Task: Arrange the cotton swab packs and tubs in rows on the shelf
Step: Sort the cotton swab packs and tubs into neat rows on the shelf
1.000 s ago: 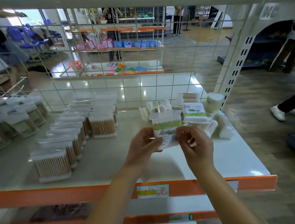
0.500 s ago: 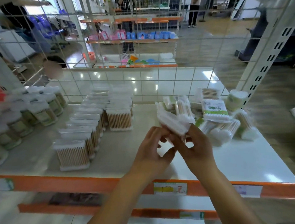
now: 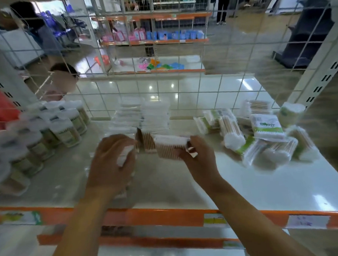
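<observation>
The smooth white shelf [image 3: 244,186] carries rows of flat packs [image 3: 154,117] at its middle; set the crinkly clear pack [image 3: 170,148] upright at the row's front (judgement). The right hand [image 3: 198,157] pinches its end; the left hand [image 3: 111,161], fingers curled, grips another pack.

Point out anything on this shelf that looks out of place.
The loose heap of cotton swab packs at the shelf's right end lies jumbled and tilted, unlike the neat rows of packs and tubs further left.
</observation>
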The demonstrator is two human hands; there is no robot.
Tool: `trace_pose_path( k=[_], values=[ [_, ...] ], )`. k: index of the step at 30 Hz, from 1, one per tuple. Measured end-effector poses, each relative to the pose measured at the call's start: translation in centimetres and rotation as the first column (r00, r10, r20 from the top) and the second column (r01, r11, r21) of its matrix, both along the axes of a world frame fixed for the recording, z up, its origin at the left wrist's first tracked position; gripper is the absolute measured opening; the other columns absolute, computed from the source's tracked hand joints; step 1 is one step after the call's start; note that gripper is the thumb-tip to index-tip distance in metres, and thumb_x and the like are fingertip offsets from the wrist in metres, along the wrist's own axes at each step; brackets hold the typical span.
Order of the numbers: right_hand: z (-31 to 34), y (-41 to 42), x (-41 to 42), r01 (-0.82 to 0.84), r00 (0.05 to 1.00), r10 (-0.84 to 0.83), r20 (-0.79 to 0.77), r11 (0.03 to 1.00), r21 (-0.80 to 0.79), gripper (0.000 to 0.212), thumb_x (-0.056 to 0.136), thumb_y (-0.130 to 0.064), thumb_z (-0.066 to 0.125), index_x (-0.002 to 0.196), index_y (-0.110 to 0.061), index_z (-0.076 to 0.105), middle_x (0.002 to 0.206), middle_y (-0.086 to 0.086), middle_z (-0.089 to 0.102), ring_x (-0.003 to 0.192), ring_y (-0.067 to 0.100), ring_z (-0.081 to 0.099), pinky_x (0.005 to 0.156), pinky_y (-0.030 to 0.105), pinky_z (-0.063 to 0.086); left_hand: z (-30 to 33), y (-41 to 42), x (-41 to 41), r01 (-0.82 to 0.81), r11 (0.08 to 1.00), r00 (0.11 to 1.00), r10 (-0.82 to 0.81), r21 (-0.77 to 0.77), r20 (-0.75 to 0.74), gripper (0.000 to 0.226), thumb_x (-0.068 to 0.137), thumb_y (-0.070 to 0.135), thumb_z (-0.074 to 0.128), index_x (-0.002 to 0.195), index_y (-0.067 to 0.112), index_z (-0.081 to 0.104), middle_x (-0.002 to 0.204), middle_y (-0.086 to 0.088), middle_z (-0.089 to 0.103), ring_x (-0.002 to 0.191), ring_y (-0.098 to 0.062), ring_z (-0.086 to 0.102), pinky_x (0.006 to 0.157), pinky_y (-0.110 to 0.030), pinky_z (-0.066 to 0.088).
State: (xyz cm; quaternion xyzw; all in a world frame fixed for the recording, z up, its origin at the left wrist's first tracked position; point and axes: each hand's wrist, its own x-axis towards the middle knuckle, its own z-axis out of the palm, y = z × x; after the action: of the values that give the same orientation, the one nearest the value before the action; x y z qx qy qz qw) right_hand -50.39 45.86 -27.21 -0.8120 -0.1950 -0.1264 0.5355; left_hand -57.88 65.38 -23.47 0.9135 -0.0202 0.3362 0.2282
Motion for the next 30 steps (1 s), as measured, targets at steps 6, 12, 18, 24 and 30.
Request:
trace_pose_path(
  k=[6, 12, 18, 24, 30],
  values=[
    [-0.9, 4.0, 2.2, 0.089, 0.996, -0.09, -0.016, 0.996, -0.006, 0.026, 0.082, -0.011, 0.066, 0.107, -0.003, 0.062, 0.096, 0.001, 0.055, 0.086, 0.013, 0.054, 0.064, 0.004, 0.039, -2.0, 4.3, -2.8, -0.132, 0.981, 0.988, 0.142, -0.141, 0.059, 0.044, 0.082, 0.035, 0.051, 0.116, 0.007, 0.06, 0.12, -0.017, 0.055, 0.115, -0.027, 0.046, 0.099, -0.009, 0.028],
    [-2.7, 5.5, 2.6, 0.118, 0.988, -0.122, -0.099, 0.992, -0.044, 0.038, 0.086, -0.019, 0.062, 0.122, -0.007, 0.055, 0.106, 0.003, 0.051, 0.091, 0.01, 0.049, 0.076, 0.018, 0.043, -5.3, 5.4, -3.0, 0.002, 0.991, 1.0, 0.001, -0.13, 0.021, 0.042, 0.088, 0.036, 0.049, 0.116, 0.008, 0.061, 0.125, -0.016, 0.055, 0.117, -0.026, 0.048, 0.096, -0.036, 0.042],
    [-2.9, 5.5, 2.2, 0.089, 0.994, -0.097, -0.047, 0.985, -0.147, 0.027, 0.087, -0.026, 0.061, 0.109, -0.01, 0.061, 0.091, 0.001, 0.058, 0.08, 0.013, 0.054, 0.068, 0.023, 0.043, -6.6, 5.2, -3.0, 0.051, 0.981, 0.996, -0.037, -0.189, 0.079, 0.046, 0.096, 0.043, 0.04, 0.115, 0.006, 0.06, 0.136, 0.017, 0.047, 0.123, -0.024, 0.047, 0.104, -0.024, 0.037],
    [-3.0, 5.5, 1.9, 0.08, 0.995, -0.088, -0.053, 0.985, -0.151, 0.026, 0.086, -0.028, 0.06, 0.108, -0.014, 0.061, 0.089, 0.002, 0.065, 0.077, 0.016, 0.059, 0.069, 0.032, 0.05, -6.7, 5.0, -3.2, 0.073, 0.963, 0.996, -0.055, -0.261, 0.073, 0.046, 0.096, 0.046, 0.039, 0.118, 0.01, 0.057, 0.138, 0.019, 0.044, 0.128, -0.023, 0.042, 0.107, -0.018, 0.031],
    [-3.0, 5.5, 1.8, 0.061, 0.994, -0.075, -0.076, 0.983, -0.174, 0.028, 0.086, -0.029, 0.058, 0.11, -0.015, 0.061, 0.086, 0.004, 0.067, 0.076, 0.02, 0.061, 0.069, 0.038, 0.052, -6.9, 5.1, -3.3, 0.098, 0.945, 0.995, -0.083, -0.311, 0.06, 0.043, 0.096, 0.043, 0.038, 0.123, 0.014, 0.054, 0.141, 0.029, 0.036, 0.134, -0.021, 0.037, 0.109, -0.019, 0.029]
  ],
)
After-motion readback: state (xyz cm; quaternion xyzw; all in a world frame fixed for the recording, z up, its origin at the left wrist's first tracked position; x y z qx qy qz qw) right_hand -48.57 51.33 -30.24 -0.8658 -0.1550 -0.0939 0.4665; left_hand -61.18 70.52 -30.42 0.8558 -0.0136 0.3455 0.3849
